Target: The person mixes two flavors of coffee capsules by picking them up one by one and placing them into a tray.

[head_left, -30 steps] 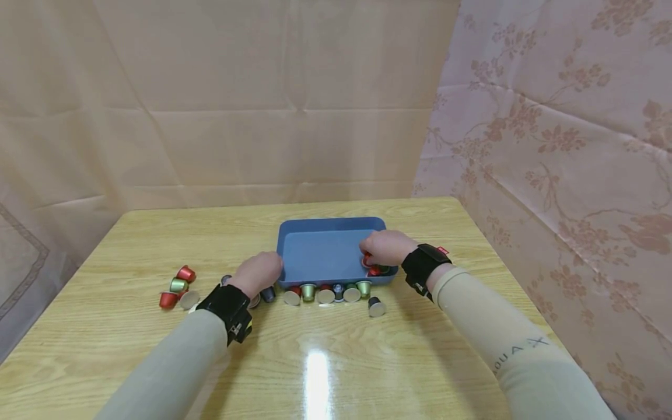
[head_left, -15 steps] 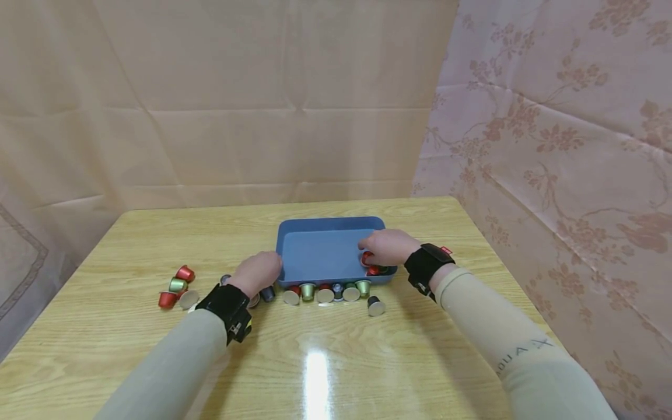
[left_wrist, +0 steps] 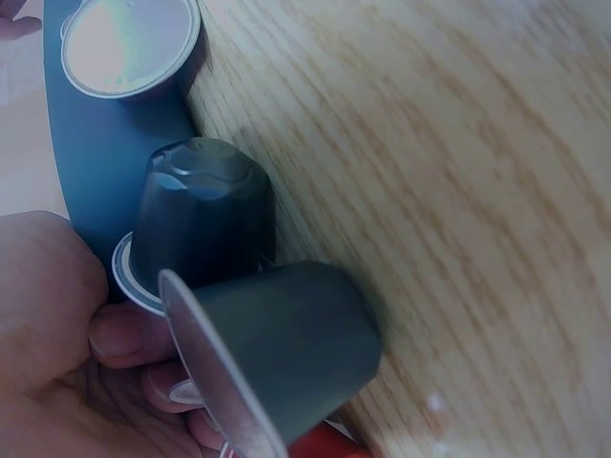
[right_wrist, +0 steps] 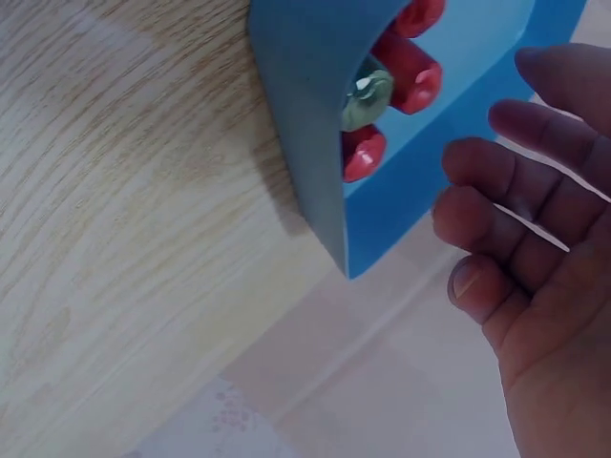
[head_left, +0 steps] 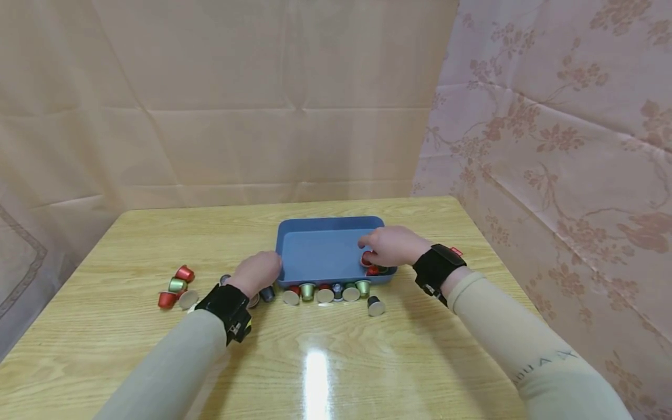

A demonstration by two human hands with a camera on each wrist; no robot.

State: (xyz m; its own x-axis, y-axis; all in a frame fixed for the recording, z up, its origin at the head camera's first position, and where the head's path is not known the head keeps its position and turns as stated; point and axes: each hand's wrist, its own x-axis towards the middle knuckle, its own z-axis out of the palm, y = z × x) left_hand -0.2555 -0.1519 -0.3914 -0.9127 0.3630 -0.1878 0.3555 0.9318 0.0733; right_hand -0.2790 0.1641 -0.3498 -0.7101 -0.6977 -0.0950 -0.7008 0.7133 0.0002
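My left hand (head_left: 257, 273) stays at the blue tray's (head_left: 331, 223) front left corner. In the left wrist view its fingers curl inward beside the tray wall (left_wrist: 119, 153); I cannot tell whether they pinch the tray. Close to these fingers lie a dark coffee capsule (left_wrist: 205, 210) and a grey-green capsule (left_wrist: 291, 343) on its side. Over the tray's front right corner, my right hand (head_left: 395, 245) has loosely bent, spread fingers with nothing between them. Just under it sits a red capsule (head_left: 366, 261), inside the tray with other red capsules (right_wrist: 413, 74) and a green one (right_wrist: 368, 100).
Along the tray's front wall lies a row of capsules, including a green capsule (head_left: 307, 292). A dark capsule (head_left: 375, 306) lies apart, nearer me. Further left is a cluster with a red capsule (head_left: 185, 273). Curtains (head_left: 210, 146) hang behind the wooden table (head_left: 409, 361).
The right hand's fingers have loosened off the red capsule, which stays in the tray. That hand and forearm have shifted slightly right. The left hand holds its place.
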